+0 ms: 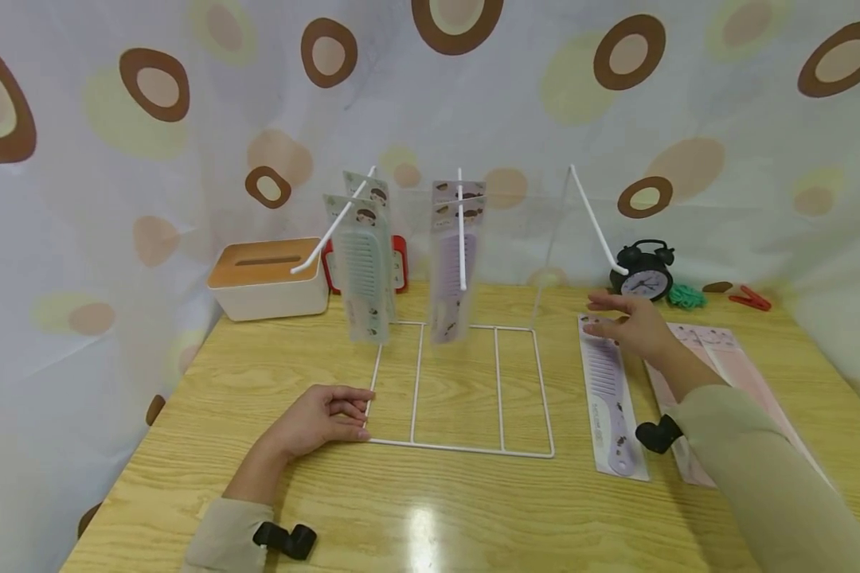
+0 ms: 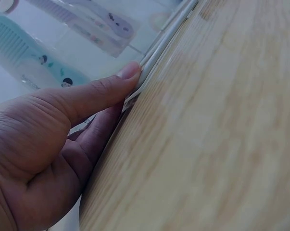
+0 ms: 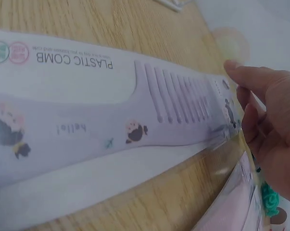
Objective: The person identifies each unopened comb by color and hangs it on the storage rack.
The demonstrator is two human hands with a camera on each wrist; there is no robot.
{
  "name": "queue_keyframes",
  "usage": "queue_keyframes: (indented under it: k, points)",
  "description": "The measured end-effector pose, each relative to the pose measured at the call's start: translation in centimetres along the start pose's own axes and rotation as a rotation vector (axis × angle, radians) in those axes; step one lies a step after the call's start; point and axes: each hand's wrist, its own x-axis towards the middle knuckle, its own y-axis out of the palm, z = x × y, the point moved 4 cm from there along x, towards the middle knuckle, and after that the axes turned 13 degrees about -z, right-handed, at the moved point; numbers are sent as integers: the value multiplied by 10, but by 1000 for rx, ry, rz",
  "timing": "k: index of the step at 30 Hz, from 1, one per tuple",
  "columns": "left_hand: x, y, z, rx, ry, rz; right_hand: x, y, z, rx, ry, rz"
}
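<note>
A white wire display rack stands on the table, its three hooks pointing forward. My left hand holds the front left corner of its base, the thumb on the wire in the left wrist view. Packaged green combs hang on the left hook and packaged purple combs on the middle one; the right hook carries nothing. To the right of the rack lies another packaged purple comb. My right hand is over its top end, thumb and fingers apart; contact is hard to tell.
Packaged pink combs lie under and beside the right forearm. Along the back are a tissue box, a red-framed object behind the green combs, a black alarm clock, a green scrunchie-like bundle and a red clip.
</note>
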Motion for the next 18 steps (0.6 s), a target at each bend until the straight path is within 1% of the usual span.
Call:
queue_keyframes:
  k: [3, 6, 9, 11, 13, 16, 18]
  points:
    - [-1, -1, 0, -7, 7, -1, 3, 1, -8, -90, 1, 21]
    - [-1, 0, 0, -8, 4, 1, 5, 3, -17, -156, 28, 36]
    - [-1, 0, 0, -12, -4, -1, 6, 6, -21, -188, 34, 41]
    - [-1, 0, 1, -9, -4, -3, 6, 7, -21, -193, 19, 31]
    - [-1, -1, 1, -3, -2, -5, 6, 8, -21, -185, -5, -4]
    - [1, -1, 2, -1, 4, -10, 6, 7, -21, -150, -49, -98]
    - [1, -1, 3, -2, 5, -12, 4, 4, -22, -107, -37, -158]
